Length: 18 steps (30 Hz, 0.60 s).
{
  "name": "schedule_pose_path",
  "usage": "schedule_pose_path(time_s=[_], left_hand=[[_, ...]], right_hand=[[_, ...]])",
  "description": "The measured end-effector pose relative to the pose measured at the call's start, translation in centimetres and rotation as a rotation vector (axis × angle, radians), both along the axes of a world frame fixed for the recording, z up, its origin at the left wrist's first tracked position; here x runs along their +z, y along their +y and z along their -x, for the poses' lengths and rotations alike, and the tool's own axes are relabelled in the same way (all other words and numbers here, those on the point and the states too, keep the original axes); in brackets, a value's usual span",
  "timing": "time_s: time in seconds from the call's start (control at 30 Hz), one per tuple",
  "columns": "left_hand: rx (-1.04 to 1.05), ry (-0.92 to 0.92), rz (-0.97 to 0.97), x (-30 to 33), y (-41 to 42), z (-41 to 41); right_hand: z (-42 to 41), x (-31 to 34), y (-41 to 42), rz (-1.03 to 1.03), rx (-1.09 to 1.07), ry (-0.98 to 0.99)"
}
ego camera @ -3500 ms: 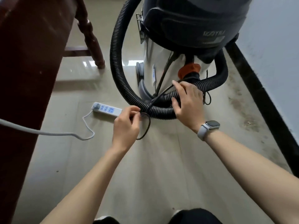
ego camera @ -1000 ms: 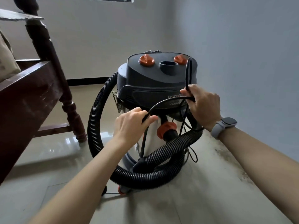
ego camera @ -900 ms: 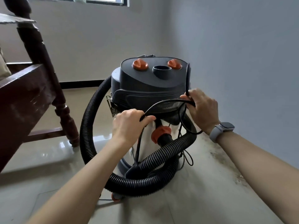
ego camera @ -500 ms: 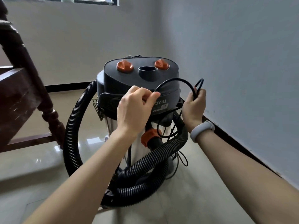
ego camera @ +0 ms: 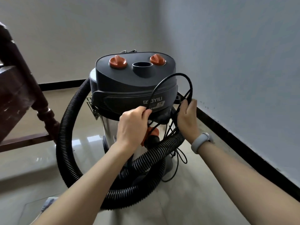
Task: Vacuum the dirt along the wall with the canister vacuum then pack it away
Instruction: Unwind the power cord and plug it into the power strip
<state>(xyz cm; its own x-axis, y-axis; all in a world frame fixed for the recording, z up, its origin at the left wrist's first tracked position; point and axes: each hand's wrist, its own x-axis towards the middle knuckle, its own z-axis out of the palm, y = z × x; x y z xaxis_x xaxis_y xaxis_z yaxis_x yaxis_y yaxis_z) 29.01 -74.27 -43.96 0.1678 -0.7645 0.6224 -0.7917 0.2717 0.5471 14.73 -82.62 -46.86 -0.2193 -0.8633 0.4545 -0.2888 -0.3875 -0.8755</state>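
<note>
the left hand (ego camera: 133, 125) pinches the thin black power cord (ego camera: 172, 78) between thumb and curled fingers, just in front of the vacuum's dark motor head. the right hand (ego camera: 186, 117) grasps several gathered loops of the same cord beside the canister, near the wall; between the 2 hands the cord arcs up in 1 springy loop. it looks light and limp yet keeps a curl, so it likely tangles if let slack — best held at the gathered bundle, feeding each new loop in by the free strand. more cord hangs loose down to the floor.

the canister vacuum (ego camera: 134, 88) stands upright on the tiled floor (ego camera: 40, 163), close to the wall's black skirting. its steel drum probably makes it heavy and awkward — better gripped by the rigid head than by the ribbed hose (ego camera: 68, 135), which is flexible and coils around the base. the drum is closed; what it holds cannot be seen. the round port (ego camera: 142, 65) on top shows nothing in it.
</note>
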Motion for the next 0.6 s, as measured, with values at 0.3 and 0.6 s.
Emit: schedule_pose_path(time_s=[0.3, 0.6], left_hand=[[-0.228, 0.288, -0.026, 1.0, -2.6, 3.0], [-0.432, 0.759, -0.131, 1.4, -4.8, 4.6]], right_hand=[[3.6, 1.3, -0.8, 0.126, -0.387, 0.258], [2.9, 2.6, -1.4, 0.133, -0.249, 0.2]])
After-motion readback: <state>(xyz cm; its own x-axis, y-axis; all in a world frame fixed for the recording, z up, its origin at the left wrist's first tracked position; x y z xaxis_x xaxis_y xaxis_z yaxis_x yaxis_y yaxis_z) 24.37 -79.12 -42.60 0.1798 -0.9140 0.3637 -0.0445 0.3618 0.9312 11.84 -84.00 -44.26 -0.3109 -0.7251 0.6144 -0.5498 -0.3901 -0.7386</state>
